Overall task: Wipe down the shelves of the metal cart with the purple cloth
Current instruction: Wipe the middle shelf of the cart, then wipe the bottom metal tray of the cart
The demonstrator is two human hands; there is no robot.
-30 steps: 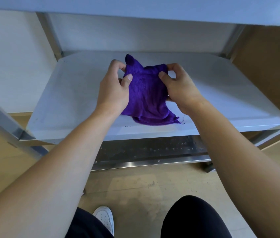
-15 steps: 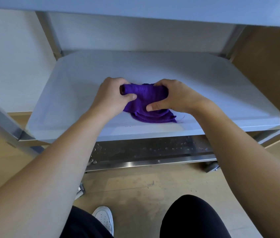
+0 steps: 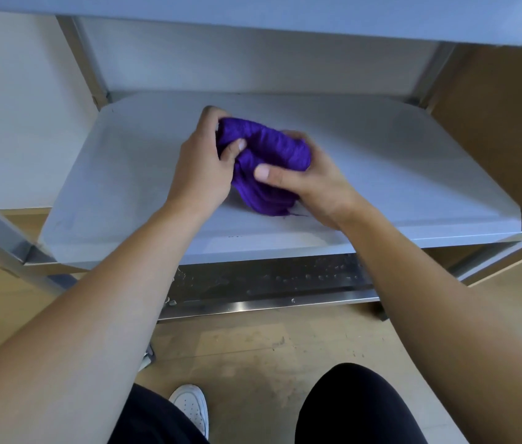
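Purple cloth (image 3: 269, 149), bunched, lies between the grips; left hand (image 3: 198, 174) and right hand (image 3: 312, 187) each curl around it.

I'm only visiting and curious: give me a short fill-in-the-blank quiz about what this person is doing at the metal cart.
1. The left hand and the right hand both grip a bunched cloth coloured ____.
2. Of the three shelves on the cart, the shelf right under the cloth is the ____ one.
3. The shoe on the floor is ____.
Missing words: purple, middle, white.
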